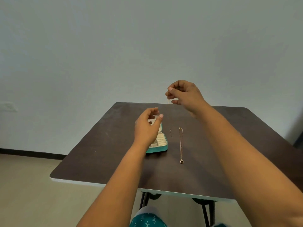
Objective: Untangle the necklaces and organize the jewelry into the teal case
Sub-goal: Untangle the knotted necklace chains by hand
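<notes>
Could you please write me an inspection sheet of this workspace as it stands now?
Surface: dark brown table, white edge, folding legs.
Job's things: teal case open, pale compartments showing; gold necklace laid out straight, ring pendant nearest the person; small dark piece beside the case, too small to identify.
Clutter: nothing seen.
Hands: right hand raised, pinching a thin gold chain; left hand above the case, fingers loosely curled, holding nothing visible.
Cables: nothing seen.
Surroundings: plain wall, wall outlet, dark baseboard, beige floor.
</notes>
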